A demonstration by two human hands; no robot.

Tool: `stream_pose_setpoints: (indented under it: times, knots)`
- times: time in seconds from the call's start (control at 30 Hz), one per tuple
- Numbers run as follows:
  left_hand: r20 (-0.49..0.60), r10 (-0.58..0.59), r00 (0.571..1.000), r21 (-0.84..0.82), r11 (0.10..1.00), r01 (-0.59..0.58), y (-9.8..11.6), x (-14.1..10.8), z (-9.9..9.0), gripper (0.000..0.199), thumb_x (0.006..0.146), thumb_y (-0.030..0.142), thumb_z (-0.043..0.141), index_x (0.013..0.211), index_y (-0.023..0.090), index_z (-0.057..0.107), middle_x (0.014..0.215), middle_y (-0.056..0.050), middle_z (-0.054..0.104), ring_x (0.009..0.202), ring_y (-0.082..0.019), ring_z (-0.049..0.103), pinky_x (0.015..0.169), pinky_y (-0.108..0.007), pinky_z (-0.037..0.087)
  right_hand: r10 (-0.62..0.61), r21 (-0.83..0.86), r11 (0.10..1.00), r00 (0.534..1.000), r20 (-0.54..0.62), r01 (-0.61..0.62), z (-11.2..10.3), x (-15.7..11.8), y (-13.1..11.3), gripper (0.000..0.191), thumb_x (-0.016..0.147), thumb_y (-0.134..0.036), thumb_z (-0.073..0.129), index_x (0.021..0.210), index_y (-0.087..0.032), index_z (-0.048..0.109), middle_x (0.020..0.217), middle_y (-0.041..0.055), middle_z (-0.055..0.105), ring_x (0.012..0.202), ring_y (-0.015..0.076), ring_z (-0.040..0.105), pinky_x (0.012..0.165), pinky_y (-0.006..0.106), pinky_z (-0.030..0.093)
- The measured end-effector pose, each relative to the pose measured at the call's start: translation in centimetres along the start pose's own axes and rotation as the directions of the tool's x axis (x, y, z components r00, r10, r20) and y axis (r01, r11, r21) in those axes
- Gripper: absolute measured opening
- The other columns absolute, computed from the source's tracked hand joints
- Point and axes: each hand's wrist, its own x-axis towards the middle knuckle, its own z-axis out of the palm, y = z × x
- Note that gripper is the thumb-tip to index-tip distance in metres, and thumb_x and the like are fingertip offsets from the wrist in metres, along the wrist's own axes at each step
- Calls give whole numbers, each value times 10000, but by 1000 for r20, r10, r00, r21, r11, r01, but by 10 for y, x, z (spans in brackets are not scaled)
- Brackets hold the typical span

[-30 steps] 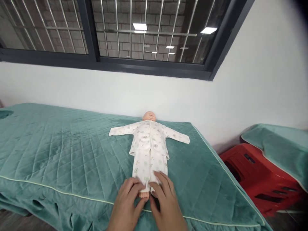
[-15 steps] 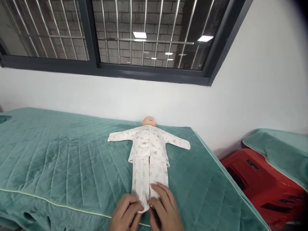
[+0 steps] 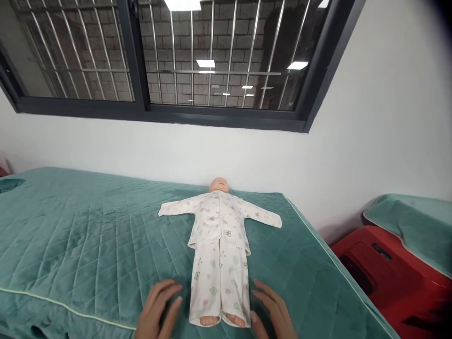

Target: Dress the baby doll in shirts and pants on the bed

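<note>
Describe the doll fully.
The doll lies face up on the green quilted cover, its smooth, plastic-looking head toward the wall, sleeved arms spread wide. It wears a white, printed, soft-looking top and similar trousers, laid straight; bare toes show at the cuffs. The left hand is apart from it; the right hand is very near the trousers, contact unclear.

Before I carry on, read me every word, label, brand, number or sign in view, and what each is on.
No text is readable.
White jacket: printed motifs, too small to tell whether any include lettering.
White trousers: printed motifs too, nothing legible.
Window glass, lower right corner: a faint mark, too small to read.
</note>
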Motion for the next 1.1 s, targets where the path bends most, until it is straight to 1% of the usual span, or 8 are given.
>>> stream_pose_setpoints:
  times: [0.17, 0.27, 0.4, 0.6, 0.77, 0.97, 1.03, 1.1]
  knots:
    - [28, -306, 952, -89, 947, 308, -9, 51, 5, 366, 948, 421, 491, 1237, 243, 629, 1311, -100, 619, 1201, -258, 601, 976, -449, 536, 354, 56, 932, 933, 72, -358, -10, 35, 0, 513, 918, -468, 543, 1382, -249, 539, 1459, 85, 524, 1283, 302, 552, 1035, 450, 510]
    - [110, -280, 954, -159, 942, 295, -6, 83, 19, 401, 963, 425, 456, 1296, 249, 596, 1398, -105, 548, 1298, -253, 523, 1066, -477, 463, 389, 65, 916, 917, 91, -396, -4, 63, -11, 624, 900, -504, 558, 1469, -271, 454, 1512, 62, 464, 1340, 325, 494, 1042, 470, 497]
    - [172, -179, 969, -149, 967, 205, -7, 106, 38, 368, 951, 380, 485, 1271, 262, 623, 1447, -91, 492, 1334, -246, 485, 1110, -480, 421, 308, 41, 948, 940, 144, -317, 8, 88, -14, 655, 915, -499, 541, 1517, -304, 367, 1571, 16, 365, 1426, 304, 378, 1098, 461, 440]
    - [119, -33, 992, -54, 998, 40, -15, 111, 56, 346, 878, 162, 492, 1190, 231, 626, 1355, -101, 537, 1248, -236, 531, 1024, -464, 492, 289, -65, 957, 929, 231, -282, 16, 94, -6, 608, 957, -527, 436, 1518, -300, 369, 1522, 34, 446, 1352, 299, 487, 1066, 480, 471]
    - [158, -27, 987, 8, 1000, 26, -8, 112, 54, 226, 870, 112, 416, 921, 204, 617, 1004, -69, 642, 961, -222, 604, 852, -419, 527, 309, -90, 951, 922, 235, -296, 17, 91, -3, 552, 956, -536, 435, 1461, -315, 468, 1468, 29, 518, 1325, 300, 517, 1026, 475, 512]
    - [227, -89, 970, -147, 981, 124, -1, 107, 43, 140, 889, 222, 452, 797, 207, 556, 863, -46, 615, 827, -207, 596, 780, -358, 503, 373, 74, 915, 902, 217, -397, 16, 92, 2, 543, 912, -558, 514, 1383, -294, 566, 1473, 42, 512, 1346, 309, 491, 1092, 495, 448]
    - [208, -148, 967, -277, 939, 204, -4, 109, 41, 146, 887, 274, 498, 782, 202, 570, 860, -43, 623, 843, -211, 598, 800, -354, 499, 463, 198, 850, 871, 163, -489, 13, 99, 8, 568, 874, -569, 570, 1350, -260, 593, 1467, 62, 519, 1351, 315, 483, 1116, 498, 418]
    - [158, -296, 942, -440, 833, 336, -10, 116, 40, 150, 876, 326, 569, 824, 194, 620, 936, -53, 657, 935, -223, 611, 859, -341, 496, 576, 375, 722, 805, 139, -581, 11, 112, 19, 573, 831, -560, 636, 1303, -237, 616, 1443, 76, 545, 1343, 309, 492, 1126, 484, 408]
